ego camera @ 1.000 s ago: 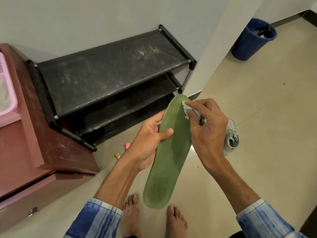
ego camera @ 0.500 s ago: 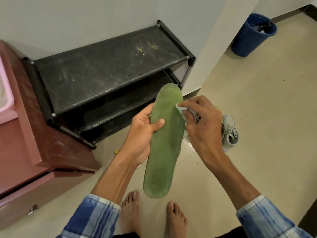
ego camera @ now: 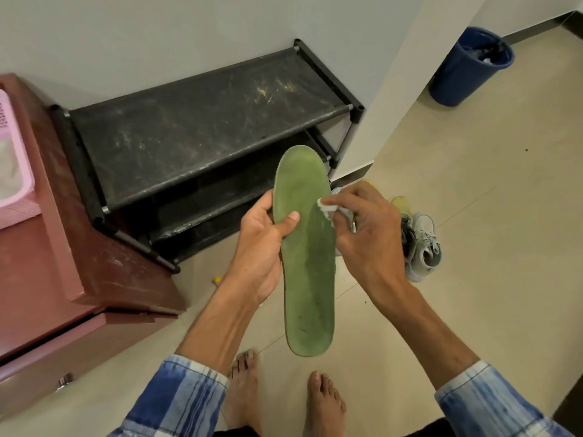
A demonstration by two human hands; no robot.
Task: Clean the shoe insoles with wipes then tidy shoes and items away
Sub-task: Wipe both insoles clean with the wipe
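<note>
Mostly hidden by the right hand (ego camera: pixel 367 238), a wipe (ego camera: pixel 326 207) seemingly touches the insole (ego camera: pixel 307 279)

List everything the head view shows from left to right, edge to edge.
Pink plastic basket → reddish-brown wooden cabinet → black shoe rack → left hand → long green insole → right hand pinching a white wipe → pale grey lace-up sneaker → blue round bin.

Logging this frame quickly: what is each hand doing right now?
Left hand: holding the green insole.
Right hand: pinching a white wipe against it.
</note>
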